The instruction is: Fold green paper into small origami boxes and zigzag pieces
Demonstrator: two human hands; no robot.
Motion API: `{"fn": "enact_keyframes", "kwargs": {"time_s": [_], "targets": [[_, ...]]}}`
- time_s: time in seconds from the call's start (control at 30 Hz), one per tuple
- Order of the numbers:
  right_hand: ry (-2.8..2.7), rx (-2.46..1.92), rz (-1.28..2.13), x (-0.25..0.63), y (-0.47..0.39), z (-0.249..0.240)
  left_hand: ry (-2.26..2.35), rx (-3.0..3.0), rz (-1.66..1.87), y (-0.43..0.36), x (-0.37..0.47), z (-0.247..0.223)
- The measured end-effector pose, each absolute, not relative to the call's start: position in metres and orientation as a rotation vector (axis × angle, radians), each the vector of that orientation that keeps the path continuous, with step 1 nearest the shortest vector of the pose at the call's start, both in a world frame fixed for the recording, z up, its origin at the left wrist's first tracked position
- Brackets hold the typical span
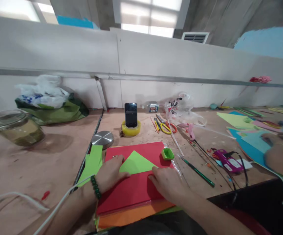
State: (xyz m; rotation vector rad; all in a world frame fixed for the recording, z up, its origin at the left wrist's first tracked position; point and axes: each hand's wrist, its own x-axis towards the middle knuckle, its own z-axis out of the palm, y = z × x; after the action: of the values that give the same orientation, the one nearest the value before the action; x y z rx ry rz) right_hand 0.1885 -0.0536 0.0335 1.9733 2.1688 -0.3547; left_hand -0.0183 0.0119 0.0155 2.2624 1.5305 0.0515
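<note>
A white cord (58, 206) crossed the left forearm (79, 207), so a sweep of that arm could have dragged it over the work. Both hands rested on the red paper (129, 193), either side of the green paper triangle (136, 164) lying on it. The left hand (110, 174) had thumb and forefinger wide apart; the right hand (167, 182) had them close together by the triangle's corner, though whether they pinched it I couldn't tell. Uneven pressure might have bent the triangle crooked. Just beyond the right hand stood a small green box (167, 154), which a careless knuckle could have crushed. The green-handled tool (200, 173), its thin tip towards the paper, might have pricked a finger.

The hands hid the triangle's lower corners, so its layers couldn't be counted. At the right edge, a co-worker's hand (282, 155) was blurred and partly cut off. The phone screen (131, 115), farther back, was too dark to read.
</note>
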Motion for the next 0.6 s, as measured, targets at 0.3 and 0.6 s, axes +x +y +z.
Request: {"fn": "enact_keyframes", "kwargs": {"time_s": [0.3, 0.6], "targets": [[2.708, 2.093, -0.259, 0.191, -0.037, 0.01, 1.37, 2.095, 0.273, -0.004, -0.01, -0.009], [3.293, 1.804, 0.232, 0.197, -0.042, -0.001, 1.425, 2.616, 0.096, -0.048, 0.0, 0.012]]}}
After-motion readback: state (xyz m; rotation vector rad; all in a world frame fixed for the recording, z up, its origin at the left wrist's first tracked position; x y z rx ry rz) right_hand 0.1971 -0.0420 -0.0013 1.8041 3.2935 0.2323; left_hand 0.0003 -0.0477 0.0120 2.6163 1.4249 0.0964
